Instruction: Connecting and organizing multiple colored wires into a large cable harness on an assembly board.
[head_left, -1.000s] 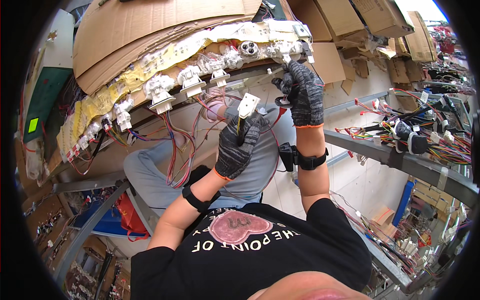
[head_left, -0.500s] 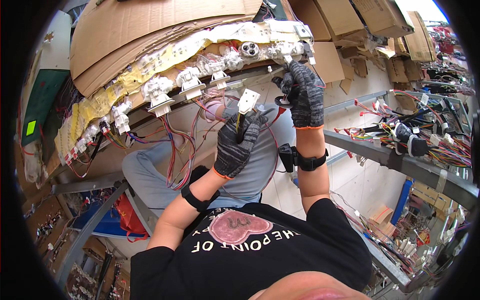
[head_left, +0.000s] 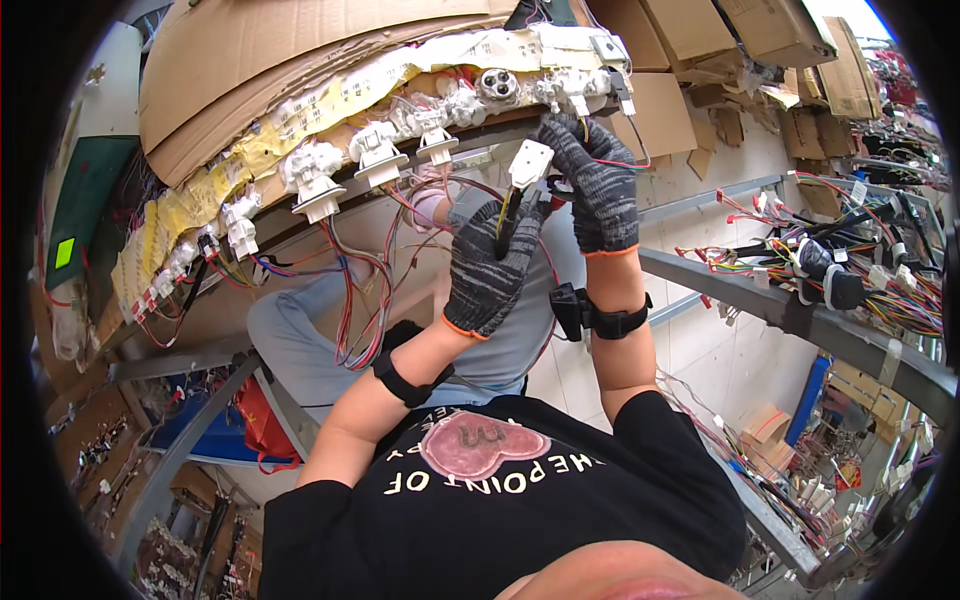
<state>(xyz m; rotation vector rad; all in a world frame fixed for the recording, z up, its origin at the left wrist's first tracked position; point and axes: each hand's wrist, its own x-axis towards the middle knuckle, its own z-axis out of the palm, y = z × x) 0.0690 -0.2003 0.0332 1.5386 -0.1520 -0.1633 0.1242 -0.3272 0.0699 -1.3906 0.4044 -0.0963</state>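
My left hand (head_left: pixel 497 262), in a dark grey knitted glove, is closed round the wires behind a white plug connector (head_left: pixel 530 163). The connector's face points up and away from me. My right hand (head_left: pixel 600 195), gloved the same way, is closed on a wire harness just below a white socket fixture (head_left: pixel 572 92) at the board's right end. Yellow and dark wires (head_left: pixel 587 128) show between its fingertips and that fixture, and a thin red wire runs past its fingers. Both hands are close together, and the part of the harness inside the right fingers is hidden.
Along the taped wiring board (head_left: pixel 290 125) stand several white connector fixtures (head_left: pixel 378 155); wire bundles (head_left: pixel 350 300) hang below. Cardboard (head_left: pixel 330 50) lies behind it. On my right, a metal rail (head_left: pixel 800 315) carries colourful harnesses (head_left: pixel 860 260). Stacked boxes (head_left: pixel 770 40) stand at the far right.
My left hand has moved up and right with the white connector, nearer my right hand. My right hand has shifted slightly, its fingertips now just below the end fixture.
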